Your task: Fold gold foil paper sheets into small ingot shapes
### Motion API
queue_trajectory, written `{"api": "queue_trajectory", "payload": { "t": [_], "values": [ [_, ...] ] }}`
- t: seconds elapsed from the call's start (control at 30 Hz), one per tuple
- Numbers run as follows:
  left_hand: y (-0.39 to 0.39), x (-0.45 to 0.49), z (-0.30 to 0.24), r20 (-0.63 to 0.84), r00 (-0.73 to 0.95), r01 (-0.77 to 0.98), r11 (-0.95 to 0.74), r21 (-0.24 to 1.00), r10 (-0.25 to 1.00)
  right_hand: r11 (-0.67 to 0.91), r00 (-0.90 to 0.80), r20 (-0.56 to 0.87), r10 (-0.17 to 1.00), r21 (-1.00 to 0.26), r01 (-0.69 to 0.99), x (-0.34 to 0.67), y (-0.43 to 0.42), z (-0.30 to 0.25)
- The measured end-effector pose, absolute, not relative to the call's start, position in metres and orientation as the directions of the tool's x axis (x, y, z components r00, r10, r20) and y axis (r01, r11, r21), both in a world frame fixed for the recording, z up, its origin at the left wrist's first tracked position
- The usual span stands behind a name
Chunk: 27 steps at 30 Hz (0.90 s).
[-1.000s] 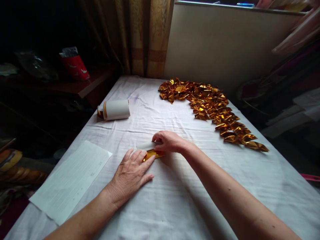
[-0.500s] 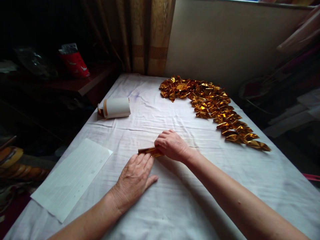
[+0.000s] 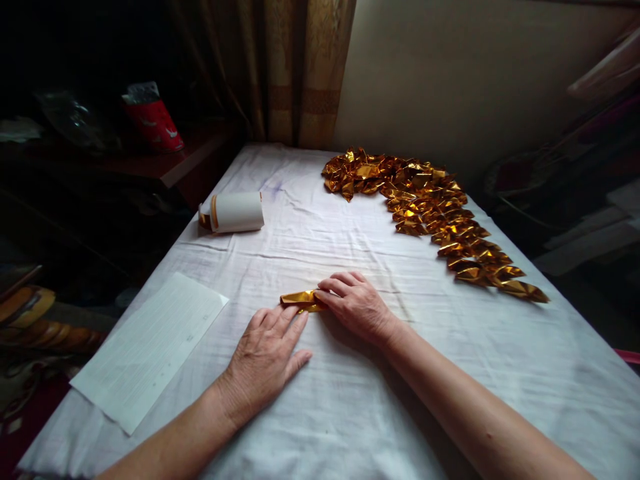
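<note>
A narrow folded strip of gold foil paper [image 3: 301, 300] lies on the white cloth in the middle of the table. My right hand [image 3: 357, 305] lies flat over its right end, fingers stretched out and pressing it down. My left hand [image 3: 265, 357] rests flat on the cloth just in front of the strip, fingers spread, its fingertips touching or almost touching the near edge. A long curved row of several folded gold foil pieces [image 3: 430, 213] runs along the far right of the table.
A roll of white-backed gold paper [image 3: 234, 212] lies on its side at the far left. A white lined sheet [image 3: 150, 347] sits at the near left edge. A curtain [image 3: 290, 67] and a wall stand behind; dark furniture with a red packet [image 3: 154, 123] is on the left.
The white-backed paper has been folded over into a narrow gold strip. My right hand went from pinching it to lying flat on it. My left hand stayed in place.
</note>
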<state>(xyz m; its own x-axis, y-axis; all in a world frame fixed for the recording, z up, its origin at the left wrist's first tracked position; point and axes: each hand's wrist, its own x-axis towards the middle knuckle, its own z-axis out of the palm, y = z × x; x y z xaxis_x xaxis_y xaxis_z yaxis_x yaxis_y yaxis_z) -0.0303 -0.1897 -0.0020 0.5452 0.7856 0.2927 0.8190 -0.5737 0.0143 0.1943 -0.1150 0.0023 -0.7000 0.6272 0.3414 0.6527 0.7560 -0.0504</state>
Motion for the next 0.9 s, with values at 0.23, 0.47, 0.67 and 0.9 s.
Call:
{"api": "queue_trajectory", "payload": {
  "t": [0.23, 0.47, 0.67, 0.9],
  "values": [
    [-0.190, -0.030, -0.003, 0.292, 0.532, 0.824, -0.565, 0.037, 0.795, 0.730, -0.656, 0.348, 0.670, -0.148, 0.667, 0.195, -0.118, 0.000],
    [-0.177, -0.034, -0.004, 0.316, 0.552, 0.804, -0.593, 0.042, 0.771, 0.547, -0.436, 0.357, 0.826, -0.323, 0.772, 0.193, -0.114, -0.009],
    [-0.156, -0.029, 0.001, 0.274, 0.563, 0.808, -0.588, 0.012, 0.780, 0.534, -0.413, 0.353, 0.840, -0.395, 0.748, 0.197, -0.124, -0.009],
    [-0.139, -0.012, 0.005, 0.274, 0.563, 0.799, -0.598, 0.059, 0.779, 0.608, -0.505, 0.340, 0.794, -0.409, 0.681, 0.204, -0.134, -0.006]
  ]
}}
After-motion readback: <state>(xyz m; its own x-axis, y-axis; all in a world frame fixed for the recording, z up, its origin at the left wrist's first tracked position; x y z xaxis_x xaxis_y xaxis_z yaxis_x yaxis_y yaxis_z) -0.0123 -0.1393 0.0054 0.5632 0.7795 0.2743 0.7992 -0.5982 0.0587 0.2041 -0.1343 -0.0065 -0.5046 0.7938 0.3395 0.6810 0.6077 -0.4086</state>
